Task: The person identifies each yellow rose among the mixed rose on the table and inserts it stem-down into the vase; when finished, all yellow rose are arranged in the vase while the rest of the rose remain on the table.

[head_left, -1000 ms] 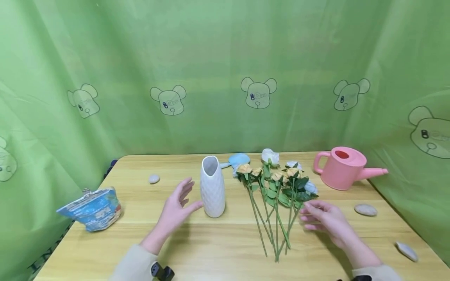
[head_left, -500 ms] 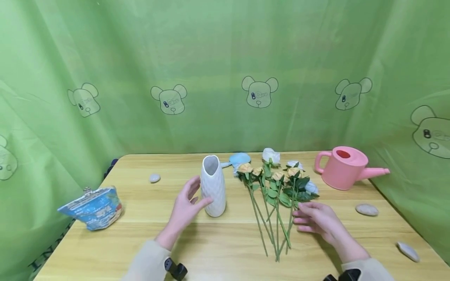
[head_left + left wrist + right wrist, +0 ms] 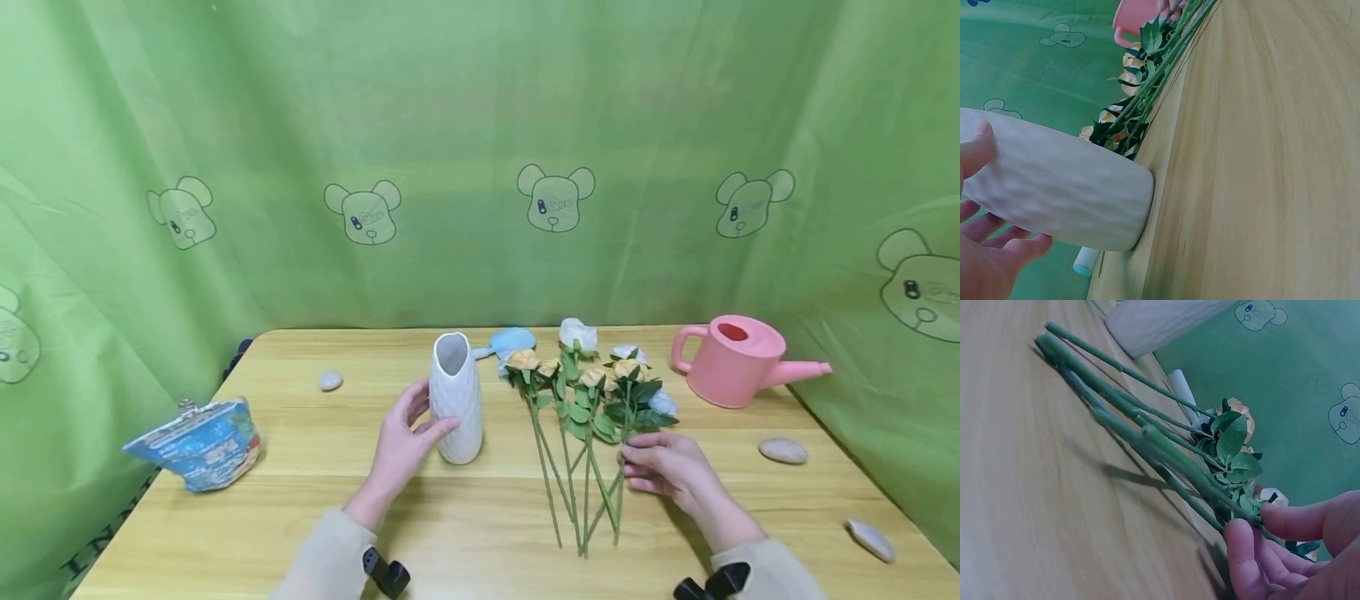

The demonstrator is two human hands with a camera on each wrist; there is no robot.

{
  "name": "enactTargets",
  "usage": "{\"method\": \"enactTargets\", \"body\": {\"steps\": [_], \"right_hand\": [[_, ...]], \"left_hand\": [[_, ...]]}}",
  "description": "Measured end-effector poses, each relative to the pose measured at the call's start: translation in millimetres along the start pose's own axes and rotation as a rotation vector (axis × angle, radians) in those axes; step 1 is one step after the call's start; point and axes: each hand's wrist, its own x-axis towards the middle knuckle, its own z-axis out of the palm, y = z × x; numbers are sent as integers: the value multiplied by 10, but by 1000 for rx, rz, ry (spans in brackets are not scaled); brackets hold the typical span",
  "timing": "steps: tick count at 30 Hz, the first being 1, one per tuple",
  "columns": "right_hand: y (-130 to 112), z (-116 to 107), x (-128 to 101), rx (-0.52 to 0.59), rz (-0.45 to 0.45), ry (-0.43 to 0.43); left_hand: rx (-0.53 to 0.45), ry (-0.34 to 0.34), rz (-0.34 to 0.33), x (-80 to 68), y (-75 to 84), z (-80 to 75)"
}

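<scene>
1. The left hand (image 3: pixel 405 437) wraps the lower half of the vase (image 3: pixel 455 398), thumb on the near side and fingers round the far side, curled to the wall. The vase stands upright on the table (image 3: pixel 480 517), mouth up; the hold seems meant to steady it.
2. The right hand (image 3: pixel 663 468) lies to the right of the vase, at the right edge of the flowers (image 3: pixel 588 396). Its fingertips (image 3: pixel 1244 550) pinch one green stem just below the leaves, thumb above and fingers beneath, as the right wrist view shows. That looks like a way to part one stem from the bunch.
3. The flowers lie flat between the two hands, stem ends near, heads far. The stems cross near their ends.
4. Right of the right hand lie two stones, one close (image 3: pixel 782 450) and one at the table's edge (image 3: pixel 870 537).
5. Left of the left hand, well apart, sits a blue packet (image 3: pixel 197 444); beyond it lies a small pebble (image 3: pixel 329 381).
6. Past the flower heads a pale blue object (image 3: pixel 510 341) lies by the vase's mouth, and a pink watering can (image 3: pixel 731 360) stands far right, spout outward.
7. A green curtain (image 3: pixel 480 158) hangs behind.
</scene>
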Motion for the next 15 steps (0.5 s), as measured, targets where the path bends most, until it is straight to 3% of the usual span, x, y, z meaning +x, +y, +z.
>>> {"method": "enactTargets", "body": {"steps": [6,15], "right_hand": [[-56,-37,-51,29,-27,32],[-265,-9,-151,162,-122,19]], "left_hand": [[-14,-4,-10,22,-43,13],[12,20,-20,80,-296,-35]]}}
